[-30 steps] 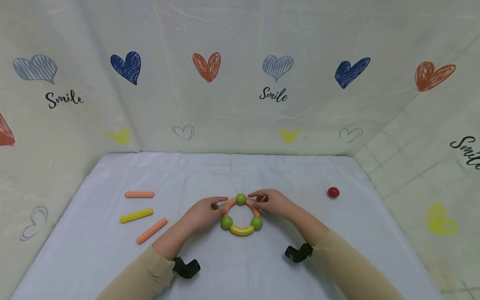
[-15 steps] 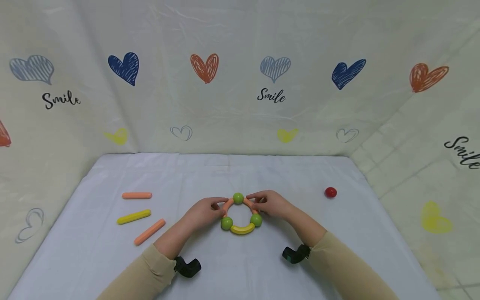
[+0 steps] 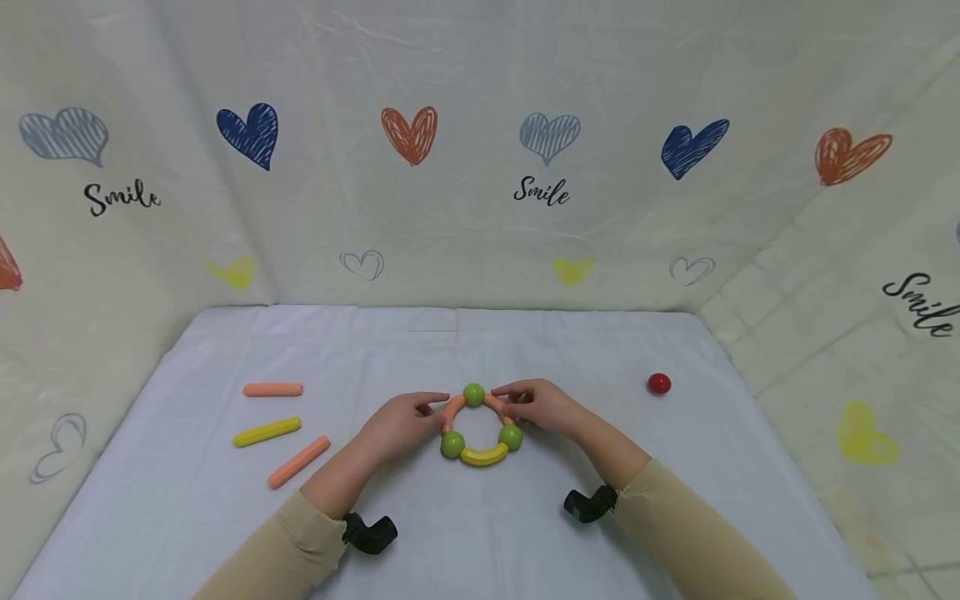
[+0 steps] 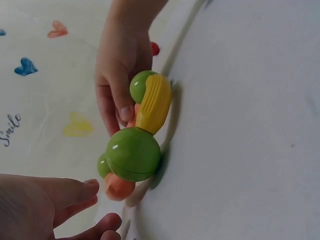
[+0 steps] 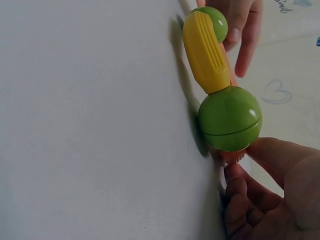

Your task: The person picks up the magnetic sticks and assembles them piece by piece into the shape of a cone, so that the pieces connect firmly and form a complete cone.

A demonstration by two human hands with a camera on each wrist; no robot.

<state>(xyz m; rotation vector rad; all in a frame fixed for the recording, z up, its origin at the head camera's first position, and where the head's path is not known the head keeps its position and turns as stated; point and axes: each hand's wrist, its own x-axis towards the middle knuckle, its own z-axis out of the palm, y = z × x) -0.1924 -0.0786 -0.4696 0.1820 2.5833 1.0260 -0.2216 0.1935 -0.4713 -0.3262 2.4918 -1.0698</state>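
A ring of three green balls, two curved orange rods and a curved yellow rod (image 3: 483,456) lies mid-table in the head view. My right hand (image 3: 546,406) pinches the right-hand orange rod (image 3: 497,406); in the right wrist view its thumb sits beside the near green ball (image 5: 230,120). My left hand (image 3: 397,425) is at the ring's left side, by the other orange rod (image 4: 120,188). In the left wrist view its thumb and fingers stand spread apart, with a gap between them. Another green ball (image 3: 473,394) tops the ring, between both index fingertips.
Left of my left hand lie two straight orange rods, one farther back (image 3: 273,389) and one nearer (image 3: 298,462), with a straight yellow rod (image 3: 266,432) between them. At the right rests a red ball (image 3: 659,383). A heart-printed cloth (image 3: 465,225) hangs behind the white-covered table (image 3: 480,550).
The ring has turned slightly counterclockwise, its right-hand green ball rising a little in view. Both hands stay beside it. The whole head view has shifted slightly.
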